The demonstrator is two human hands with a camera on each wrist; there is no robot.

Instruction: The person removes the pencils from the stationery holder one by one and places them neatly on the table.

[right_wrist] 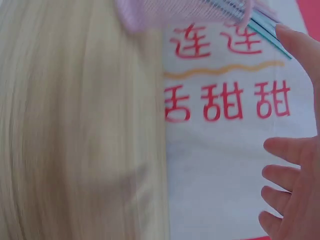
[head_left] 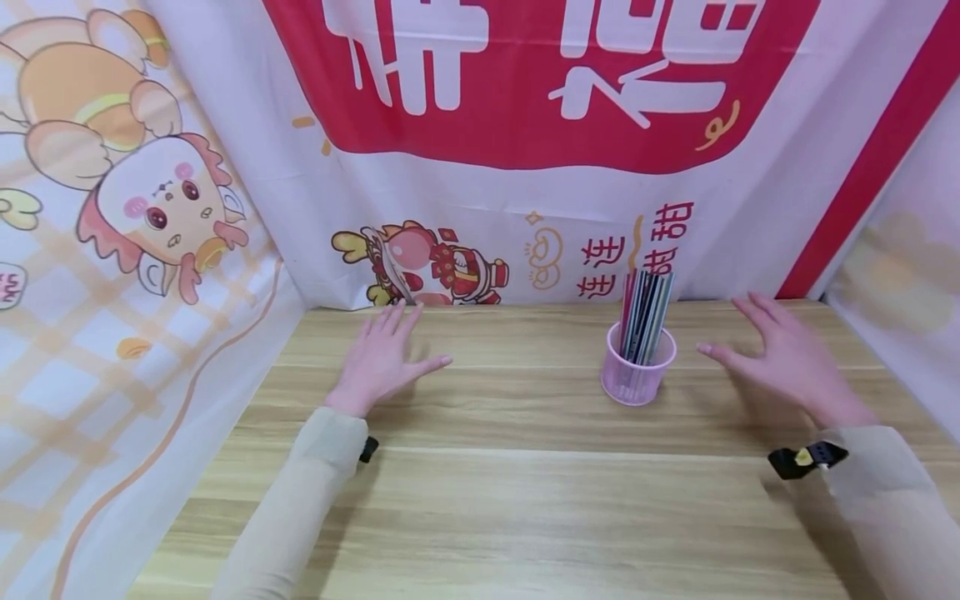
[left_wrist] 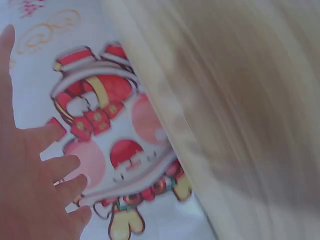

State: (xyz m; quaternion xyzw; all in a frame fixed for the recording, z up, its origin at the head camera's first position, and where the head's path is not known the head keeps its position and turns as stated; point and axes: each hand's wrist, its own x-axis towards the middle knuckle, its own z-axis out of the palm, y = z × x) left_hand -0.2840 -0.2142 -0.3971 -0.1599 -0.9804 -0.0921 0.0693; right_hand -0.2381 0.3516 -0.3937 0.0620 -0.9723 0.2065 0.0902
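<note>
A pink mesh pen cup (head_left: 628, 385) stands upright on the wooden table, right of the middle. Slim sticks (head_left: 647, 312), dark, pinkish red and pale teal, rise out of it; they look like pencils. My right hand (head_left: 787, 360) is just to the right of the cup, thumb pointing at it across a gap, fingers spread and holding nothing. In the right wrist view the cup (right_wrist: 165, 14) shows at the top edge, past the thumb. Over the table's far left part, my left hand (head_left: 381, 354) spreads its fingers with nothing in them.
The wood-grain table (head_left: 480, 508) meets a white printed cloth (head_left: 435, 187) with red lettering along its back edge. Another cloth (head_left: 67, 350) with cartoon animals borders the left side, and a pale one (head_left: 907, 250) the right. Each sleeve has a dark wrist device (head_left: 806, 458).
</note>
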